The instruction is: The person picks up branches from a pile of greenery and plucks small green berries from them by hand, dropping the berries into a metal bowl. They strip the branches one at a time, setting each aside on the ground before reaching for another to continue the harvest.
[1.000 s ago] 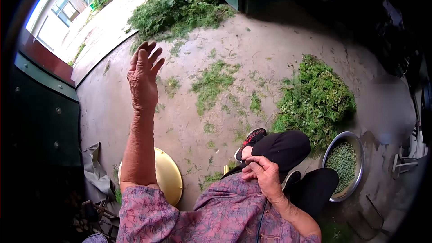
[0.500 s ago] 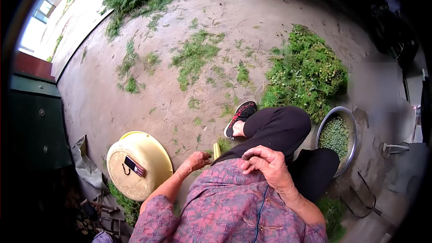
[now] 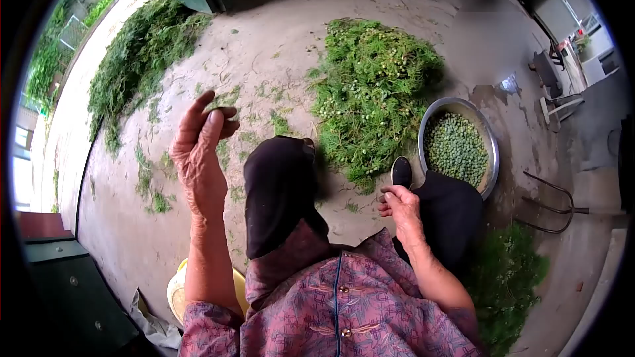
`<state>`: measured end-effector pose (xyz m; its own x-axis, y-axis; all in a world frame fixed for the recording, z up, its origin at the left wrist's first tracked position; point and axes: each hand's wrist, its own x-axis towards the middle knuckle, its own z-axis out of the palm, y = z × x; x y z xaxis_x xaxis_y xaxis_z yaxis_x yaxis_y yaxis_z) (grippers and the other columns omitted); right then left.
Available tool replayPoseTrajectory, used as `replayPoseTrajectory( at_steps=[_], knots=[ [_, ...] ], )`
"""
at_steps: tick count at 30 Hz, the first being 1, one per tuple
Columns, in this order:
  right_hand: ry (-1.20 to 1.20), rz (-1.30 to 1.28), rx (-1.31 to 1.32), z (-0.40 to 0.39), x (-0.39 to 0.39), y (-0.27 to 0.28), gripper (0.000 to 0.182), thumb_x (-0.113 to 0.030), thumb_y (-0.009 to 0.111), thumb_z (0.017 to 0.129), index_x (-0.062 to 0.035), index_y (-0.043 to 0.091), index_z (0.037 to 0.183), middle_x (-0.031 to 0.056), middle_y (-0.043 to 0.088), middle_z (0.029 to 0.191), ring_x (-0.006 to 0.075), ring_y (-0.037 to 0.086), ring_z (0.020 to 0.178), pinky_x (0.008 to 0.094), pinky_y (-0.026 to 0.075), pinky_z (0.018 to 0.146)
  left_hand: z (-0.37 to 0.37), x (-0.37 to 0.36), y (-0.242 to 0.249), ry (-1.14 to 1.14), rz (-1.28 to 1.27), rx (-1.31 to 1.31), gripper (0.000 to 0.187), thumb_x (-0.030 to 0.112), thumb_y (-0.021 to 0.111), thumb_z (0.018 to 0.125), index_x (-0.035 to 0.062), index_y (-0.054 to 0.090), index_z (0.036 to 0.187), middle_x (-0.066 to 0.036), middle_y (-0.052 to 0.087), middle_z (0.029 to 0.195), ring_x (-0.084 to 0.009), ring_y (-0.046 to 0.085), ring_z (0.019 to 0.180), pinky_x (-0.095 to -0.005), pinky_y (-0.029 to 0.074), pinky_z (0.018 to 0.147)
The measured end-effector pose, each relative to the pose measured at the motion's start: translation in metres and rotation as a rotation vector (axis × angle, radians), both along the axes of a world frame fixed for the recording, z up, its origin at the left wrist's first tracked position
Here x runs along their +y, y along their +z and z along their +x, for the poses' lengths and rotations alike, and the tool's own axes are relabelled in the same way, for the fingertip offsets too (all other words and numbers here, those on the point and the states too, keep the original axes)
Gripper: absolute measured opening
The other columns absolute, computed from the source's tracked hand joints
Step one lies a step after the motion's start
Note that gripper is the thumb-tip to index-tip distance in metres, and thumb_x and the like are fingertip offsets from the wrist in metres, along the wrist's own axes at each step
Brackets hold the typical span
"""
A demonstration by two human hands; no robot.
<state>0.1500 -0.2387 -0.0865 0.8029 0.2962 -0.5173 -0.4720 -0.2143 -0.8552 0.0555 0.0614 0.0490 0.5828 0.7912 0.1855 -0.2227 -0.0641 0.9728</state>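
My left hand (image 3: 200,149) is raised over the floor on the left, with its fingers loosely bent and apart. Nothing shows in it. Lower down, my right hand (image 3: 402,211) hovers near my right knee, fingers half-curled and apart, also without anything visible in them. A metal basin (image 3: 426,119) close to my right foot holds many small round green cones or berries (image 3: 456,149). Just left of the basin lies a heap of green conifer sprigs (image 3: 370,92) dotted with pale cones or berries. Neither hand touches the heap or the basin.
A darker pile of cut greenery (image 3: 135,63) lies far left, with loose bits scattered across the concrete floor (image 3: 278,33). A yellow tub (image 3: 177,291) is partly hidden behind my left forearm. More greenery (image 3: 509,284) and a bent metal rod (image 3: 562,192) are on the right.
My view has turned right and my knees have shifted. The left hand has risen from beside the yellow stick to above the floor. My right hand has moved away from my belly toward the knee.
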Motion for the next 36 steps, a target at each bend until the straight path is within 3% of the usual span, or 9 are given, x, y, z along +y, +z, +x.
replayPoseTrajectory(
  at_steps=[3,9,14,19,21,24,27,33,36],
  knots=[
    [0.040,0.076,0.132,0.003,0.011,-0.033,0.022,-0.010,0.052,0.084,0.0025,0.059,0.102,0.0065,0.060,0.077,0.0113,0.057,0.059,0.0230,0.047,0.051,0.073,-0.022,0.014,-0.114,-0.039,-0.027,0.034,0.010,0.055,0.088,-0.0003,0.051,0.120,-0.010,0.064,0.089,-0.0130,0.060,0.072,-0.0243,0.049,0.068],
    [-0.007,-0.092,0.342,0.045,0.040,-0.105,0.024,-0.012,0.054,0.085,0.0018,0.057,0.104,0.0070,0.061,0.080,0.0138,0.060,0.060,0.0255,0.049,0.048,0.212,-0.037,-0.053,-0.389,-0.778,0.031,0.028,0.009,0.054,0.087,-0.0018,0.049,0.112,-0.011,0.062,0.086,-0.0149,0.058,0.066,-0.0268,0.051,0.061],
    [-0.193,-0.210,0.315,0.119,0.025,-0.181,0.018,-0.012,0.053,0.086,-0.0003,0.058,0.100,0.0063,0.061,0.078,0.0133,0.060,0.058,0.0253,0.048,0.043,0.239,-0.035,-0.085,-0.346,-0.826,0.161,0.023,0.011,0.052,0.089,0.0007,0.051,0.110,-0.005,0.059,0.084,-0.0112,0.055,0.067,-0.0234,0.049,0.064],
    [-0.479,-0.222,0.167,0.202,0.017,-0.250,0.021,-0.010,0.052,0.086,-0.0018,0.058,0.105,0.0058,0.061,0.083,0.0134,0.059,0.057,0.0234,0.046,0.039,0.243,-0.029,-0.066,-0.362,-0.781,0.200,0.029,0.012,0.053,0.089,-0.0001,0.052,0.115,-0.003,0.056,0.083,-0.0085,0.050,0.066,-0.0216,0.044,0.062],
    [-0.260,-0.570,-0.192,0.233,-0.006,-0.330,0.028,-0.011,0.055,0.083,-0.0036,0.057,0.110,0.0096,0.063,0.094,0.0212,0.063,0.070,0.0303,0.052,0.053,0.242,-0.027,-0.066,-0.301,-0.794,0.208,0.031,0.012,0.054,0.088,0.0000,0.051,0.117,-0.002,0.056,0.082,-0.0079,0.050,0.065,-0.0203,0.043,0.062],
    [-0.109,-0.832,-0.188,0.263,0.016,-0.292,0.037,-0.014,0.059,0.079,-0.0041,0.055,0.114,0.0183,0.060,0.110,0.0317,0.056,0.103,0.0360,0.043,0.090,0.244,-0.027,-0.064,-0.261,-0.838,0.241,0.031,0.011,0.054,0.088,0.0002,0.050,0.117,-0.002,0.056,0.081,-0.0082,0.050,0.064,-0.0203,0.043,0.061],
    [-0.070,-0.999,-0.238,0.268,0.029,-0.293,0.033,-0.018,0.065,0.074,-0.0026,0.059,0.103,0.0176,0.062,0.102,0.0313,0.059,0.093,0.0376,0.046,0.081,0.248,-0.030,-0.061,-0.245,-0.853,0.266,0.031,0.011,0.054,0.087,-0.0001,0.050,0.116,-0.002,0.057,0.080,-0.0084,0.050,0.063,-0.0204,0.043,0.060],
    [0.105,-0.853,-0.036,0.262,0.036,-0.271,0.022,-0.022,0.068,0.072,-0.0035,0.062,0.082,0.0159,0.064,0.083,0.0384,0.059,0.081,0.0424,0.046,0.071,0.248,-0.030,-0.061,-0.222,-0.931,0.223,0.027,0.012,0.054,0.088,0.0002,0.051,0.112,-0.007,0.057,0.078,-0.0123,0.052,0.059,-0.0250,0.044,0.050],
    [-0.132,-0.452,0.135,0.253,0.032,-0.256,0.016,-0.013,0.066,0.074,-0.0047,0.055,0.066,0.0069,0.055,0.062,0.0217,0.052,0.055,0.0329,0.040,0.048,0.246,-0.028,-0.063,-0.257,-0.923,0.180,0.025,0.013,0.055,0.088,0.0007,0.053,0.110,-0.006,0.058,0.080,-0.0118,0.053,0.063,-0.0242,0.045,0.058]
  ],
)
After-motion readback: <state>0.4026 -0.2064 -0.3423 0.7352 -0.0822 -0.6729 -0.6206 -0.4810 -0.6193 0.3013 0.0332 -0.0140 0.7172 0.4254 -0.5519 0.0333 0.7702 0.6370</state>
